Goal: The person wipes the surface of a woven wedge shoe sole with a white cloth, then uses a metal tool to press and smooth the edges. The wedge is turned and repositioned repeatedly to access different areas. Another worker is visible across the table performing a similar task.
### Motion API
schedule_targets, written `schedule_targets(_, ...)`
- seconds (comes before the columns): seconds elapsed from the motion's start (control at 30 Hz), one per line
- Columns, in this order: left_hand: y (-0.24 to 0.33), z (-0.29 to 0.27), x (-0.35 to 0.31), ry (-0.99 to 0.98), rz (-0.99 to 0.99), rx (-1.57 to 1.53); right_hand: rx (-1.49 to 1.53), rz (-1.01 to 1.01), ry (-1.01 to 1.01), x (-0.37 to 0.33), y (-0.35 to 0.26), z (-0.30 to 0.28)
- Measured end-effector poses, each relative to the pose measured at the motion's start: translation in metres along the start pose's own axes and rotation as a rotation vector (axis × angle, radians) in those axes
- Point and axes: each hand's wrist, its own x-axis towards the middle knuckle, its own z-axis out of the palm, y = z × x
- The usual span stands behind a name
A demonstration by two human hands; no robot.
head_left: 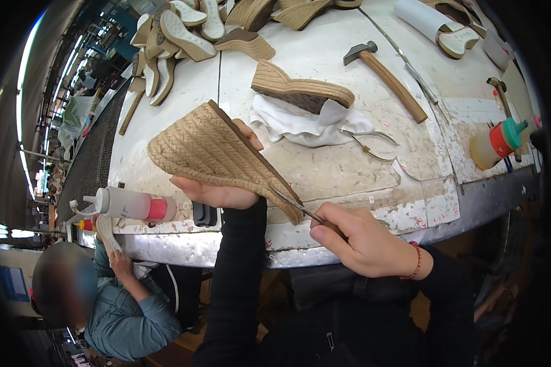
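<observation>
A rope-wrapped wedge sole (199,150) rests in my left hand (217,194), its thick heel up and to the left and its thin toe toward my right hand. The palm supports it from below, and fingers show behind its dark edge. My right hand (370,241) is closed round a slim metal awl (297,208), whose handle is mostly hidden in the fist. The awl's tip meets the rope side near the toe. Beyond them, a second wedge sole (312,85) lies on a white cloth (278,125), with a pair of nippers (370,147) at the cloth's right.
A wooden-handled hammer (392,82) lies at the back right. Several wedge soles (187,38) are heaped at the far left. A white squeeze bottle (125,203) lies left; a green-capped glue bottle (490,150) is at right. A co-worker (128,318) sits at lower left.
</observation>
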Motion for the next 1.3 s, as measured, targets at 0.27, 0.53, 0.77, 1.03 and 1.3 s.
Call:
schedule_targets(0.27,0.001,0.003,-0.003,0.068,0.008,0.092,-0.163,0.065,-0.031,0.002,-0.005,0.0)
schedule_targets(0.53,-0.004,0.031,-0.008,0.408,0.05,0.124,-0.576,0.112,-0.057,-0.002,-0.012,-0.005)
schedule_targets(0.77,-0.009,0.021,0.004,0.44,0.054,0.484,-0.73,0.127,0.019,-0.001,-0.009,0.002)
schedule_targets(1.03,0.004,-0.006,0.013,0.126,-0.105,0.069,-0.241,0.077,0.058,-0.009,-0.004,-0.006)
schedule_targets(1.3,0.006,-0.004,0.01,0.123,-0.16,0.011,-0.056,0.074,0.077,-0.011,-0.005,0.013)
